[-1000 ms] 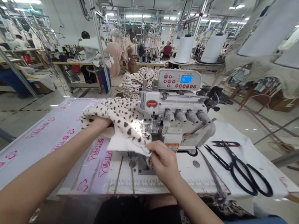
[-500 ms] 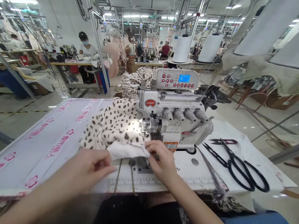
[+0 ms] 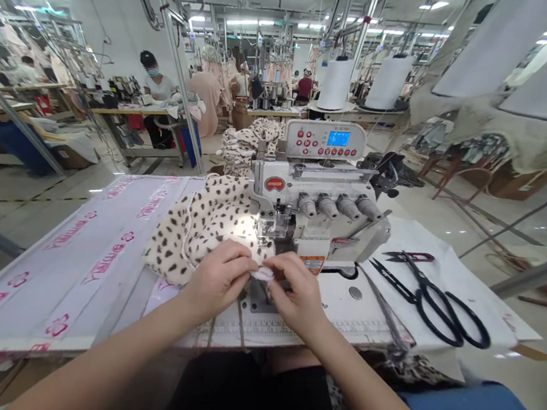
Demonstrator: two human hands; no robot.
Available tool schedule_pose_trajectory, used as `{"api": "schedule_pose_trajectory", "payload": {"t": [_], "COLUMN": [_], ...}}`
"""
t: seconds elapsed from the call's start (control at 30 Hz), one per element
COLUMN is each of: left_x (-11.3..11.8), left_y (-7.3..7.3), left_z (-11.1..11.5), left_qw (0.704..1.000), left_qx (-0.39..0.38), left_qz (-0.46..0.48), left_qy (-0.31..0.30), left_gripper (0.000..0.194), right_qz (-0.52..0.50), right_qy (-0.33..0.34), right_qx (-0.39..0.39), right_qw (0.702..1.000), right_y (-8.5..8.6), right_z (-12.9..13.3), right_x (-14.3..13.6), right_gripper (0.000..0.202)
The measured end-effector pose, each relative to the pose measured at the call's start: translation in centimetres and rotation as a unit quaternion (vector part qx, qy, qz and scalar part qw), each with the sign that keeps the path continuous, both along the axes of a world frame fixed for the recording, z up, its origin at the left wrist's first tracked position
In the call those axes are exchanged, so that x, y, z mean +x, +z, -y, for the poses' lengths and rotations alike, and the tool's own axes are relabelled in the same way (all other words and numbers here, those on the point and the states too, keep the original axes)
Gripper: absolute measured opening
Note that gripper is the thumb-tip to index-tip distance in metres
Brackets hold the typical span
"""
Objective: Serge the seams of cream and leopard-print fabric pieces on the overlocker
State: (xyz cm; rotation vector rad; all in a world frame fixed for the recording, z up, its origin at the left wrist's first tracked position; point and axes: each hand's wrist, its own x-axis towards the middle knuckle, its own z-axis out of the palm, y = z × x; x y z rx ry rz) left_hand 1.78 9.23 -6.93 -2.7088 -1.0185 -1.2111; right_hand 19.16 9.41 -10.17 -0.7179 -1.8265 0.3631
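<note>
A cream fabric with dark spots (image 3: 176,236) lies bunched on the table, left of and in front of the overlock sewing machine (image 3: 319,197). Its near edge, showing white, is pinched between the fingers of my left hand (image 3: 224,276). Close beside it, my right hand (image 3: 296,294) pinches the same edge just below the machine's lit needle area (image 3: 266,227). The two hands' fingertips almost meet. What lies directly under the fingers is hidden.
Black scissors (image 3: 434,303) and small thread snips (image 3: 410,257) rest on the table's right side. White thread cones (image 3: 334,85) stand behind the machine. A heap of spotted fabric (image 3: 254,145) sits beyond the table. A co-worker (image 3: 157,85) sits further back on the left.
My left hand has moved right and slightly up, from the fabric's lower left to beside my right hand, and now pinches the edge there. My right hand has stayed nearly in place.
</note>
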Motion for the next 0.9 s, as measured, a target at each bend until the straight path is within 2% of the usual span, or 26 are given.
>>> {"api": "schedule_pose_trajectory", "payload": {"t": [0.17, 0.33, 0.47, 0.57, 0.67, 0.77, 0.9], "left_x": [0.4, 0.4, 0.2, -0.4, -1.2, -1.6, -1.5], "left_y": [-0.2, 0.0, 0.9, 1.4, 1.4, 1.3, 1.6], "left_z": [-0.1, -0.2, 0.1, 0.4, 0.6, 0.5, -0.1], "left_qw": [1.000, 0.998, 0.993, 0.989, 0.982, 0.977, 0.974], "left_qx": [0.000, -0.043, -0.072, -0.057, -0.008, 0.019, -0.017], "left_qz": [0.014, -0.015, -0.067, -0.125, -0.181, -0.205, -0.216], "left_qy": [0.009, 0.031, 0.063, 0.061, 0.054, 0.052, 0.061], "left_gripper": [0.017, 0.017, 0.032, 0.034, 0.035, 0.037, 0.039], "right_qz": [-0.002, -0.008, 0.018, 0.059, 0.083, 0.097, 0.129], "right_qy": [-0.010, 0.003, -0.011, -0.035, -0.047, -0.047, -0.059], "right_qx": [0.005, 0.002, 0.057, 0.123, 0.158, 0.155, 0.136], "right_qw": [1.000, 1.000, 0.998, 0.990, 0.983, 0.982, 0.980], "right_y": [0.5, 0.5, 0.5, 0.5, 0.4, 0.4, 0.8], "right_z": [0.4, 0.5, 0.6, 0.8, 0.8, 0.7, 0.1], "right_x": [0.3, 0.3, 0.5, 0.6, 0.6, 0.7, 0.9], "right_gripper": [0.017, 0.017, 0.017, 0.017, 0.019, 0.021, 0.020]}}
